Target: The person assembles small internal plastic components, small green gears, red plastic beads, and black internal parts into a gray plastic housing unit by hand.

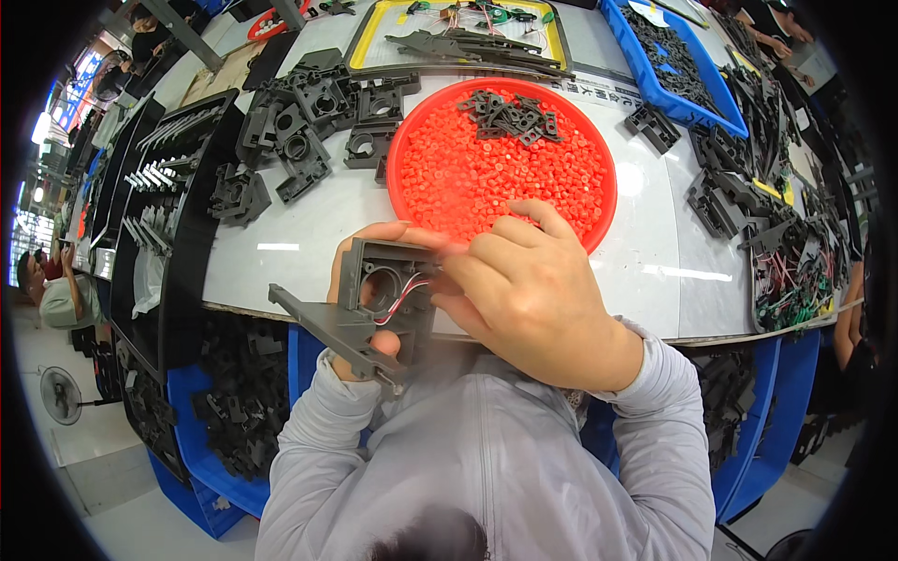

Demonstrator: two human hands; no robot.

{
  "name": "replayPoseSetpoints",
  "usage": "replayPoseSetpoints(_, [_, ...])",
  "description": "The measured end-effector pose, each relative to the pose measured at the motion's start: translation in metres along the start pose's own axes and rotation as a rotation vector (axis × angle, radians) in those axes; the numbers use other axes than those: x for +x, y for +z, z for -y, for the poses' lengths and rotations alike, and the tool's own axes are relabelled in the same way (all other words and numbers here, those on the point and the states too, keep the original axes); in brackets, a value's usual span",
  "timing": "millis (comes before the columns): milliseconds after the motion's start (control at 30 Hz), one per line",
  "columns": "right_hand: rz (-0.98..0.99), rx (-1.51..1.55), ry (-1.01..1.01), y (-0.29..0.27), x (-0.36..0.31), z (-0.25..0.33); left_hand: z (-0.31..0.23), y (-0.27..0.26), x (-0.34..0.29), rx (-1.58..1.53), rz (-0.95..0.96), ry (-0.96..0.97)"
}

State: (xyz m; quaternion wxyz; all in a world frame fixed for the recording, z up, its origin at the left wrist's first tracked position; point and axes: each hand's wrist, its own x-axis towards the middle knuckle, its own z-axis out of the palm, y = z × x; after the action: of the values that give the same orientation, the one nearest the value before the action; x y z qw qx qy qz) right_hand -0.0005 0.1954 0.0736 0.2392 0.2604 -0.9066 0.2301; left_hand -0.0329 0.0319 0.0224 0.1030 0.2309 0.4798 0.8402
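Observation:
My left hand [348,271] is closed around a dark grey plastic housing [352,323] with a round opening and a long arm jutting to the left. It holds the part tilted, just in front of a round red tray [397,192]. Thin red and white wires [400,301] curve out of the opening. They run to the fingertips of my right hand [533,290], which pinch at the housing's right side; the wire ends are hidden there. Small red plastic pieces [449,178] fill the tray, and several flat dark brackets [514,117] lie on top of them.
Loose dark housings [304,117] are heaped at the back left. Beside them stands a black rack [178,243] with metal parts. A yellow-rimmed tray [360,47] and a blue bin [683,89] stand behind; dark parts and wires [795,271] pile up at right. Blue crates [206,449] sit below the table.

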Motion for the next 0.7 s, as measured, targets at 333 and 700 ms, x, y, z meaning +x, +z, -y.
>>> replayPoseSetpoints(333, [-0.023, 0.224, 0.146, 0.004, -0.008, -0.015, -0.006, 0.007, 0.002, 0.2, -0.034, -0.048])
replayPoseSetpoints(700, [-0.152, 0.257, 0.109, 0.009, -0.015, -0.012, 0.001, 0.001, 0.0, 0.247, 0.026, 0.003])
